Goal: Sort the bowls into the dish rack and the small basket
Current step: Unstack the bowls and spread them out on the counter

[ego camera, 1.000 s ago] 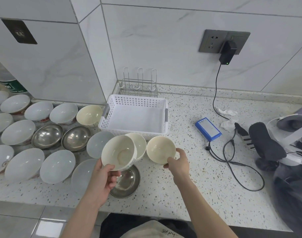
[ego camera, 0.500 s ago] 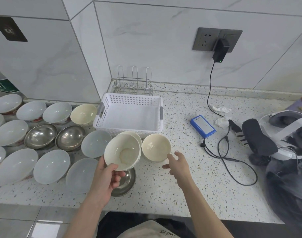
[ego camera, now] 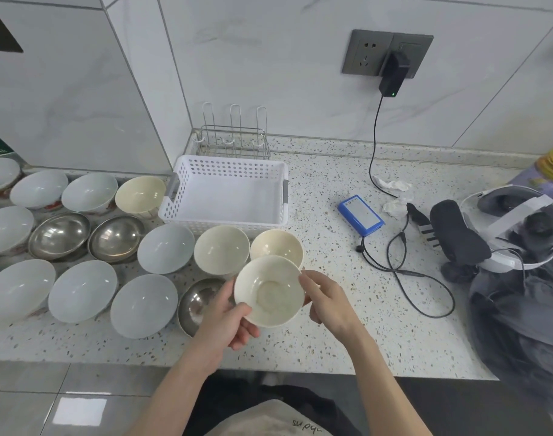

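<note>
bowl [ego camera: 268, 291] held by both hands | white basket [ego camera: 228, 196] empty behind

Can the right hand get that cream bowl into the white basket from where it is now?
Probably yes. The right hand and left hand hold the cream bowl, and the white basket sits open and empty beyond two cream bowls on the counter.

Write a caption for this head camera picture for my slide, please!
Both hands, left and right, hold a cream bowl near the white basket.
</note>
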The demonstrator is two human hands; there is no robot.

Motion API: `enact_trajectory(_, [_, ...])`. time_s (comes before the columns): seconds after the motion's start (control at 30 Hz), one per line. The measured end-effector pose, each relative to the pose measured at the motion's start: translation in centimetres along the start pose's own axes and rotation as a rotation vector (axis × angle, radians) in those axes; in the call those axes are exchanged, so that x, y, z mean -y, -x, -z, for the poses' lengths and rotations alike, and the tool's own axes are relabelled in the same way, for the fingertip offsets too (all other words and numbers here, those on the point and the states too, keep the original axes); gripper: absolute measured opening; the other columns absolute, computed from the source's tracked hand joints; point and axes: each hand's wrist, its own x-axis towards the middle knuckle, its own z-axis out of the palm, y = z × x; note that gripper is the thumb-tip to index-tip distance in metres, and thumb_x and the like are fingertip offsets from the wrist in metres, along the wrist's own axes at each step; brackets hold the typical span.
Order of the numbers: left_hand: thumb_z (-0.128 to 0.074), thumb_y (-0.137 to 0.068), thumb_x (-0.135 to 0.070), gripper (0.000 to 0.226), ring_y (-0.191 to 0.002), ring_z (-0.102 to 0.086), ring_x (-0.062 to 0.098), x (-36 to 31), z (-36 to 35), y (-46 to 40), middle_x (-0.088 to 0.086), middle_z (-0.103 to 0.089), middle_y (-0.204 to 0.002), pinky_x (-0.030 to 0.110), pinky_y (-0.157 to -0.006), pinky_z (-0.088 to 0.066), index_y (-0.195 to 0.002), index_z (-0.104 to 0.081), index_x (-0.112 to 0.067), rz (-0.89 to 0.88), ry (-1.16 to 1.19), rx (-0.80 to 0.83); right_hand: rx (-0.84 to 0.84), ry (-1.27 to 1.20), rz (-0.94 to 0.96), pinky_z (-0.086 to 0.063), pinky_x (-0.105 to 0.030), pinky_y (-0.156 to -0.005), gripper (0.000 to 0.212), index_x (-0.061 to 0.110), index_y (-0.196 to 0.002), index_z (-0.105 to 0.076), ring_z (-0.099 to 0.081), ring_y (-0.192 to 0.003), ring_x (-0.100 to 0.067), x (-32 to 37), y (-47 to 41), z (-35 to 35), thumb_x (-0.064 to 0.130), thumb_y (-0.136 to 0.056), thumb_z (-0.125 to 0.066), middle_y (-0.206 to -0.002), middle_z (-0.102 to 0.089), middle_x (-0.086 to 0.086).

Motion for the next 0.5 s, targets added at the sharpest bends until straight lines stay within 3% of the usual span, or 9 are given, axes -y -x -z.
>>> enact_trajectory(0.17, [-0.047, -0.096, -0.009, 0.055, -0.046, -0.057, 0.013, 1.2, -1.0, 0.2, 0.011, -0.072, -0.063, 0.020, -0.037, -0.035, -0.133, -0.037, -0.048, 0.061, -0.125, 0.081, 0.023, 0.082, -0.045, -0.033, -0.024, -0.044, 0.023, 0.031, -0.101, -0.067, -0.036, -0.041, -0.010, -2.3, 0.7, 0.9, 0.019, -0.087, -0.054, -0.052, -0.062, 0.004])
enact_trajectory(0.3, [-0.055, -0.094, -0.020, 0.052, -0.047, -0.061, 0.008, 2.2, -1.9, 0.2, 0.004, -0.072, -0.067, 0.017, -0.038, -0.038, -0.134, -0.035, -0.048, 0.084, -0.237, 0.096, 0.010, 0.137, -0.080, -0.035, -0.018, -0.043, 0.022, 0.026, -0.103, -0.067, -0.046, -0.038, -0.001, -3.7, 1.1, 0.9, 0.017, -0.088, -0.053, -0.052, -0.063, 0.008])
enact_trajectory(0.43, [-0.073, -0.076, -0.032, 0.070, -0.061, -0.068, 0.006, 2.8, -2.3, 0.4, -0.001, -0.068, -0.098, 0.015, -0.045, -0.045, -0.131, -0.034, -0.054, 0.057, -0.242, 0.085, 0.007, 0.145, -0.099, -0.038, -0.020, -0.042, 0.024, 0.026, -0.108, -0.065, -0.046, -0.039, -0.002, -4.5, 1.2, 0.5, 0.017, -0.090, -0.051, -0.063, -0.067, 0.004])
enact_trajectory(0.5, [-0.080, -0.064, -0.039, 0.079, -0.087, -0.069, 0.005, 3.0, -2.2, 0.2, -0.011, -0.062, -0.117, 0.020, -0.061, -0.055, -0.118, -0.032, -0.069, -0.003, -0.253, 0.074, 0.006, 0.147, -0.115, -0.039, -0.021, -0.043, 0.026, 0.025, -0.112, -0.063, -0.047, -0.040, -0.003, -4.8, 1.0, 0.4, 0.019, -0.090, -0.051, -0.067, -0.069, 0.000])
